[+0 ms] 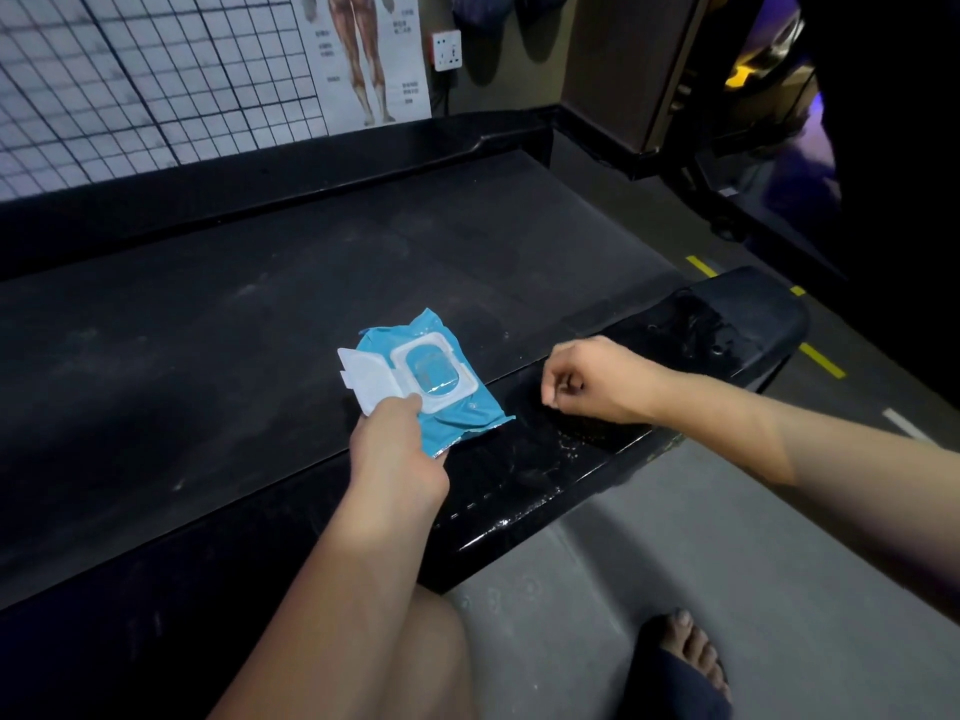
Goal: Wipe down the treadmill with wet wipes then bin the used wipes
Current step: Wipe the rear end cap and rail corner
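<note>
The left hand (pixel 395 444) is wrapped around the near corner of the wipe pack (pixel 460 407). Its thumb is laid on top by the hinge of the flip lid (pixel 366 376), which is swung open toward 9 o'clock. The pack is held right where the treadmill belt (pixel 260 330) meets the side rail (pixel 545 475); whether it's actually resting on the surface can't be told. The right hand (pixel 597 381) is parked at 3 o'clock from the pack, over the rail, with the fingers curled in and thumb and forefinger close together. If something small is pinched there it can't be made out, so no call is made on that.

Handling-wise, the pack is judged light, floppy and a bit slick. It'd be better steadied by the stiff plastic frame around the opening (pixel 432 375) than by the soft film. A wipe is expected to be limp, damp and clingy, so it should be pinched at the slot and drawn up slowly, otherwise a whole chain could get dragged out.

No wipe is seen poking out of the opening. Something glossy seems to be covering it, hard to say what. Wet shine is seen on the rail toward 4 o'clock. No bin is in view, the treadmill's console end is cut off, and everything past 1 o'clock is lost in the dark.
</note>
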